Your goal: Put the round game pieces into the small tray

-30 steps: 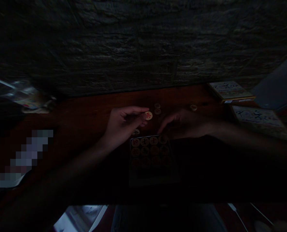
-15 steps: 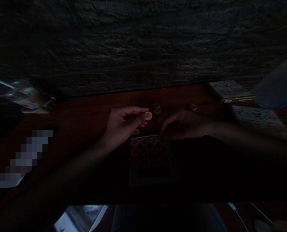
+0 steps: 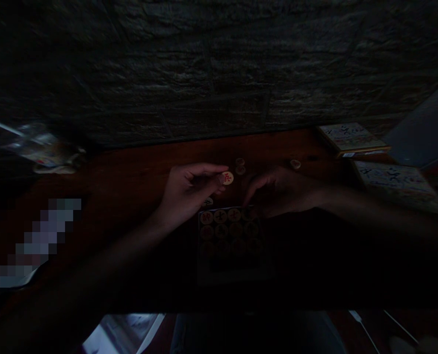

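My left hand (image 3: pixel 185 194) pinches a round xiangqi piece (image 3: pixel 227 178) with a red character, holding it above the table. Below that hand lies another piece (image 3: pixel 208 201) with a dark character, just beyond the box. The shallow box (image 3: pixel 204 275) holds rows of xiangqi pieces (image 3: pixel 234 215), red and dark. At its far right corner my right hand (image 3: pixel 277 189) is bent down, fingers curled onto the corner piece (image 3: pixel 248 213); deep shadow hides part of this grip. Past my hands, two pieces (image 3: pixel 240 166) lie close together, and a single piece (image 3: pixel 295 163) sits farther right.
Two flat patterned boxes (image 3: pixel 353 137) lie at the right end of the wooden table (image 3: pixel 141 162). A clear plastic bag or container (image 3: pixel 49 150) stands at the left back. A stone wall (image 3: pixel 219 73) rises behind. The near side is very dark.
The piece in my left hand has shifted very slightly right and down. My right hand stays at the box's far right corner. Otherwise the scene looks the same.
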Demonstrator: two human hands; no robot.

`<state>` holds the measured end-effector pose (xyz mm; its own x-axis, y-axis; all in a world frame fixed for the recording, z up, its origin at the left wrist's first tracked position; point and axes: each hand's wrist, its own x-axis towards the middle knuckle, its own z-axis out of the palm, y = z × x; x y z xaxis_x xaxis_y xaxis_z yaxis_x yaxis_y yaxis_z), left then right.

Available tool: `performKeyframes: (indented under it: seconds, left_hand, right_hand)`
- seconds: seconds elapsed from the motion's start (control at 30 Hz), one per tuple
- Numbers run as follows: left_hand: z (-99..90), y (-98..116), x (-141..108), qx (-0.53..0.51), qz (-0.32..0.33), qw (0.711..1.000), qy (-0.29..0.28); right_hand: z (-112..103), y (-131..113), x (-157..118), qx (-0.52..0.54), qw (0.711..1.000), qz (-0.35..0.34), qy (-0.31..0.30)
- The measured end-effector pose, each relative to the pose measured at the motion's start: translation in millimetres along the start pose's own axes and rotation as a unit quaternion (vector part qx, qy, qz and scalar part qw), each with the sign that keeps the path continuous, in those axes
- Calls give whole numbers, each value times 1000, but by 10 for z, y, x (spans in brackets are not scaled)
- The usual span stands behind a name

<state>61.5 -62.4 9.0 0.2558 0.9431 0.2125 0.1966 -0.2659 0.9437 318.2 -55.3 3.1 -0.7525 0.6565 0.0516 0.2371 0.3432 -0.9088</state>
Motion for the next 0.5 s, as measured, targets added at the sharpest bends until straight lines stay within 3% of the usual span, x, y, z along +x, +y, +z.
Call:
performKeyframes:
  seconds: [0.2,0.5]
  left_hand:
    - [40,51,-54,-37,-7,998,-42]
    - [79,74,-130,-43,16,996,-76]
  right_hand:
    - [148,-28,57,38,977,-15,207]
    - [414,-50,87,102,959,-44,260]
